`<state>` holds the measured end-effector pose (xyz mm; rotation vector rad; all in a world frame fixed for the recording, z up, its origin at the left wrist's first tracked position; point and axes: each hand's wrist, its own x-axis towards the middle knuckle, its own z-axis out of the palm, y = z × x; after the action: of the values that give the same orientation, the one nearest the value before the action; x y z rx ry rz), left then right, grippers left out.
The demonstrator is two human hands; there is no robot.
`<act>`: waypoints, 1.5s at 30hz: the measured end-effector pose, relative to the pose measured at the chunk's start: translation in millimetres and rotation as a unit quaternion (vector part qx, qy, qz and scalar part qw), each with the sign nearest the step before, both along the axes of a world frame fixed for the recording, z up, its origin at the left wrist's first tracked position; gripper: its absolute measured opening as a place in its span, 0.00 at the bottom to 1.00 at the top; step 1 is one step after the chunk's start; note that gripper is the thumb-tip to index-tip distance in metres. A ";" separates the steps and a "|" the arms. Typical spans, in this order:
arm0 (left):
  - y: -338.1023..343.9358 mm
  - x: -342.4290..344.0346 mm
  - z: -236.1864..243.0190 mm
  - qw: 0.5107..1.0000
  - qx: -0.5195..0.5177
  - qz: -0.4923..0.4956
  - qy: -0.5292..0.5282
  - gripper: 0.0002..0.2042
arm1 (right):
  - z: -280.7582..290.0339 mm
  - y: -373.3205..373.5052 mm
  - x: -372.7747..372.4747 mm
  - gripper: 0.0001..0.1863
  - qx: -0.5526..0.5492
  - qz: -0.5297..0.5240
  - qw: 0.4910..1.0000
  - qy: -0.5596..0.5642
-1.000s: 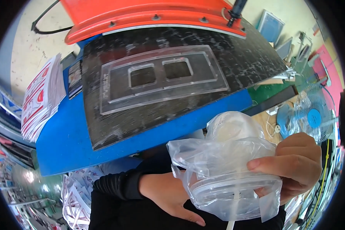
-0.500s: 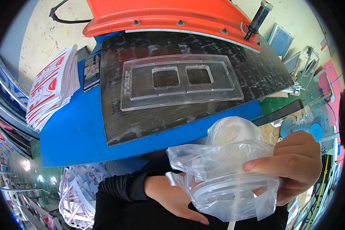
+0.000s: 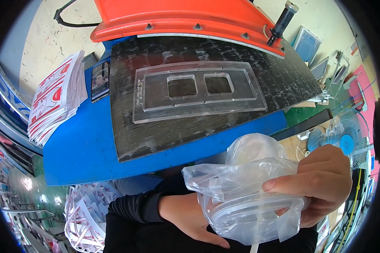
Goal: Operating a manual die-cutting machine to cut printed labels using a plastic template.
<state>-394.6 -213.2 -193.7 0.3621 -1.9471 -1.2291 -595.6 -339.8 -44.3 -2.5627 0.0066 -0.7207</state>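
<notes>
My right hand point(image 3: 321, 183) grips a lidded plastic cup point(image 3: 245, 211) in a crinkled clear plastic bag point(image 3: 217, 179). Its thumb presses on the bag from the right. The cup tilts, with its round lid toward me and a pale straw point(image 3: 254, 248) poking out at the bottom edge of the picture. Behind the bag on the left is my left hand point(image 3: 194, 217), resting low near my lap. Its thumb stretches out, and the bag hides the other fingers; no grip on anything shows.
A clear acrylic die point(image 3: 200, 103) with two square openings lies on a dark board point(image 3: 156, 141) over a blue table point(image 3: 78, 162). Beyond stands a red press point(image 3: 177, 21). Printed sheets point(image 3: 57, 95) and a phone point(image 3: 100, 80) are at left; paper scraps point(image 3: 86, 215) below; a fan point(image 3: 346, 135) at right.
The right hand has shifted slightly to the left with the bagged cup, and the cup's far end sits a little lower. The left hand stays in place.
</notes>
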 end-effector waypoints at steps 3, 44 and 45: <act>3.5 1.4 -2.3 1.000 -0.009 0.003 -0.023 0.35 | 0.4 -2.0 -2.4 0.23 0.007 0.014 1.000 0.015; 4.9 2.4 7.2 1.000 0.007 -0.011 -0.025 0.34 | -4.4 2.0 -6.3 0.21 0.026 -0.018 0.999 -0.022; 5.0 2.6 6.7 0.999 0.020 -0.016 -0.024 0.34 | -6.4 0.7 -7.5 0.21 0.026 -0.018 0.999 -0.023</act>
<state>-392.1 -208.3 -187.0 0.3858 -1.9779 -1.2909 -603.1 -339.0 -50.7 -2.5016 0.0552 -0.7837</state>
